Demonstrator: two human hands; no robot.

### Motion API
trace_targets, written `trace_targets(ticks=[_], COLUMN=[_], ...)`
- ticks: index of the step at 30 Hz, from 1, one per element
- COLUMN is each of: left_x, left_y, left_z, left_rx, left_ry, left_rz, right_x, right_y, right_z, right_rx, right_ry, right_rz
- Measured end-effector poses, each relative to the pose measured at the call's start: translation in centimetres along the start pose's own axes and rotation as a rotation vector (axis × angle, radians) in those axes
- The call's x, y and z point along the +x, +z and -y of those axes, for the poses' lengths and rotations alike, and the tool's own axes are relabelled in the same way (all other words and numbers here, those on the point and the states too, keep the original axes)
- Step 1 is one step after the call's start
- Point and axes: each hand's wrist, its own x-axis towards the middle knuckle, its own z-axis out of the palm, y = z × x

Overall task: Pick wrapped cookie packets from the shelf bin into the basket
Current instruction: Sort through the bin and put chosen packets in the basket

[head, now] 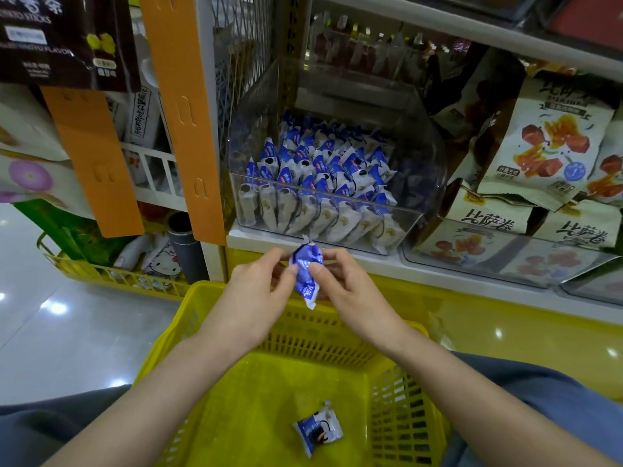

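A blue-and-white wrapped cookie packet (306,274) hangs above the far rim of the yellow basket (337,332). My left hand (256,291) pinches its left side and my right hand (347,291) pinches its right side. One more cookie packet (318,431) lies on the basket floor. Just beyond my hands, a clear shelf bin (428,156) holds several rows of the same packets (320,176).
Snack bags (539,150) fill the shelf to the right of the bin. Orange hanging strips (182,112) and a wire shelf side stand to the left. A low yellow rack (111,274) with goods sits on the shiny floor at left.
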Motion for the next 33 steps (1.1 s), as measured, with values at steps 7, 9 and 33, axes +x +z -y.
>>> trace_targets(ticks=[7,9,33], left_x=[0.1,0.2,0.5], left_y=[0.0,0.0,-0.7], left_z=[-0.1,-0.1,-0.9], left_rx=[-0.222,-0.239,-0.805], left_ry=[-0.093,-0.086,-0.344], left_rz=[0.079,0.065,-0.029], right_x=[0.1,0.1,-0.6], right_y=[-0.3,-0.3,-0.2], right_z=[0.3,0.3,0.9], right_rx=[0.043,0.066,0.018], right_ry=[0.036,0.038,0.024], right_rz=[0.002,0.027,0.032])
